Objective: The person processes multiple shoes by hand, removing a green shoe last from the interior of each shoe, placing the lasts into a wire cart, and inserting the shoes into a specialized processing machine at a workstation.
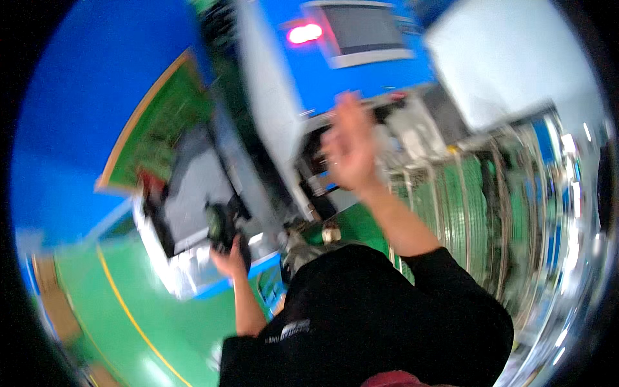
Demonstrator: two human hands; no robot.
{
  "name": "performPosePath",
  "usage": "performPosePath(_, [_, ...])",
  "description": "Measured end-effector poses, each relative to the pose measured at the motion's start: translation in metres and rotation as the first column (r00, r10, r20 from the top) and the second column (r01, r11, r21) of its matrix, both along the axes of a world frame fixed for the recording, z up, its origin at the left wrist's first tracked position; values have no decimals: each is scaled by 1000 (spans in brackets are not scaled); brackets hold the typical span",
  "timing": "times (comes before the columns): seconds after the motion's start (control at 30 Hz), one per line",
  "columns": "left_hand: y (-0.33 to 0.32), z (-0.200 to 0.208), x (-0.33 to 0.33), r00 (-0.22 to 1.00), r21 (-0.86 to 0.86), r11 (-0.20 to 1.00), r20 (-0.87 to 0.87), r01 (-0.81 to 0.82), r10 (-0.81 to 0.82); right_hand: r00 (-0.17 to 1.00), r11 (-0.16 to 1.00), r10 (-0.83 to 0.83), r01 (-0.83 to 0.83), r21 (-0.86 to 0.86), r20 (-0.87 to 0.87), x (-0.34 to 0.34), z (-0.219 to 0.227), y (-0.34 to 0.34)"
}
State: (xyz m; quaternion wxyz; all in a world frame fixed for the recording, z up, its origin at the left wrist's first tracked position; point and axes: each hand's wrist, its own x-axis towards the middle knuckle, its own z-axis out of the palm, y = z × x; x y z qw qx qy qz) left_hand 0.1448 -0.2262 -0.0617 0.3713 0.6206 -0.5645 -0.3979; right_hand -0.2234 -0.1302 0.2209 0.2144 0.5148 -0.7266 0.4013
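Observation:
My left hand (229,261) is low at the left, its fingers closed around a dark, roughly rounded object (224,226). Motion blur hides the object's kind. Next to it is a grey-topped bench or machine bed (200,187) with a white side. My right hand (351,151) is raised in front of a blue machine (322,80). Its fingers are stretched out and blurred, and nothing shows in it. Behind this hand is a dark opening in the machine's front, with blurred parts inside.
A dark screen panel (361,29) and a lit red lamp (304,33) are on the machine. A metal rack of bars (464,213) stands at the right. A green board with a wooden edge (151,119) leans at the left. The green floor (116,322) carries a yellow line.

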Motion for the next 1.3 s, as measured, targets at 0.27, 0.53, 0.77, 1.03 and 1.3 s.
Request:
performPosePath(0.27, [-39,-53,17,909,-306,921,403,241,-104,869,429,275,-494,756,412,18,-92,138])
performPosePath(0.53, [-31,-39,-17,990,-133,981,42,138,-134,610,555,-530,-275,785,589,16,-176,279])
performPosePath(0.77, [-73,-73,11,948,-53,995,311,86,-66,766,603,-181,-410,685,617,4,-203,288])
performPosePath(1.03, [62,73,-126,886,-188,917,384,350,-259,560,843,-264,-262,470,785,-15,-267,325])
performPosePath(1.3, [145,151,-260,776,-278,728,137,627,-616,289,899,-203,-325,295,936,-41,-195,391])
